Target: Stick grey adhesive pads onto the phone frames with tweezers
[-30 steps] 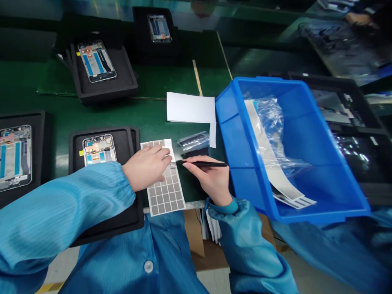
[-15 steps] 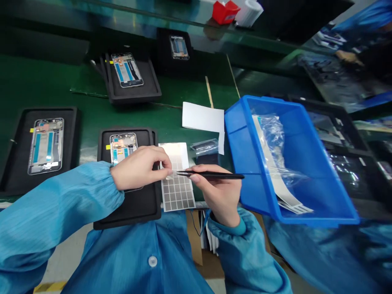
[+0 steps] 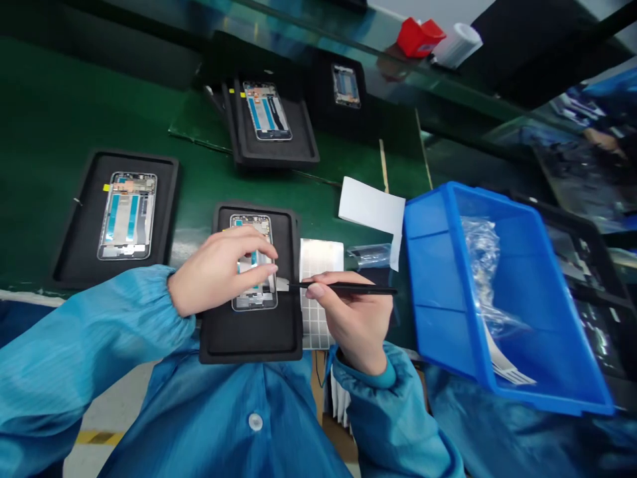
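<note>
My right hand [image 3: 355,318] grips black tweezers [image 3: 358,289] that point left. A small pale sticker [image 3: 283,284] sits at their tips, by the right edge of an opened phone [image 3: 253,302]. That phone lies in a black foam tray [image 3: 249,340] in front of me. My left hand [image 3: 219,269] is over the phone and hides part of it; thumb and forefinger are apart with nothing seen between them. Beside the tray, partly under my right hand, lies a sheet of grey square stickers [image 3: 314,322].
More opened phones lie in black trays at left [image 3: 130,216] and at the back [image 3: 266,113]. On the right stands a blue bin [image 3: 442,265] with clear plastic and pale strips inside. A folded white paper [image 3: 371,202] lies near it. A red holder [image 3: 421,38] is on the shelf.
The tweezers now carry a pale sticker, off the sheet and beside the phone. My left hand has left the sheet and opened over the phone. The whole view has shifted.
</note>
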The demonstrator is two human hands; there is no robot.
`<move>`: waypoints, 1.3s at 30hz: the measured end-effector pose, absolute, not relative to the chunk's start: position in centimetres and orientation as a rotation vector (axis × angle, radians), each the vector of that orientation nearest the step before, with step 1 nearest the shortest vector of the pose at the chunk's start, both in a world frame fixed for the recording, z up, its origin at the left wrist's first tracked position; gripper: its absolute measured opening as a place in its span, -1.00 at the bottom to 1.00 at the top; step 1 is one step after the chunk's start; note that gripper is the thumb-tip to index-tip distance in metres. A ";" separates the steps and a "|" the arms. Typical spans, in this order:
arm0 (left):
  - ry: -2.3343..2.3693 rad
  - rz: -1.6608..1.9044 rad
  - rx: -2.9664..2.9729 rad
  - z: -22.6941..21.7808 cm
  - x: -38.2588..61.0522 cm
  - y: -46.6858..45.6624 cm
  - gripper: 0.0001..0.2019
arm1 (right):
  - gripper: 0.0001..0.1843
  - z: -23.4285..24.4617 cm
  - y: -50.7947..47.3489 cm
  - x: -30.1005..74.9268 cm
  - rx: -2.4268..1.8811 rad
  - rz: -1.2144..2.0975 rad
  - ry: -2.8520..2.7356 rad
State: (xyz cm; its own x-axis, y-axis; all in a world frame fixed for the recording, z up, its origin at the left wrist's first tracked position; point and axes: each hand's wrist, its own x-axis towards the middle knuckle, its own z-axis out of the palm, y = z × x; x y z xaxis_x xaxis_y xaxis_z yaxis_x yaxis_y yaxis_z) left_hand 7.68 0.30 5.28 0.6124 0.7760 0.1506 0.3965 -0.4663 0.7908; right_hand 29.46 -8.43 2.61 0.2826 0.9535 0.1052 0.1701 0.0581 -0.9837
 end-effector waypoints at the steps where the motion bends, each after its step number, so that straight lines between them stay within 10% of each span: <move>1: 0.991 0.703 2.137 5.1 6.9 0.2 -0.89 | -0.90 2.6 -8.1 29.1 -1.399 0.851 -1.119; 39: 1.333 0.788 2.413 -0.2 4.7 -1.8 -0.75 | -0.88 2.1 -1.1 24.8 -1.630 0.911 -1.240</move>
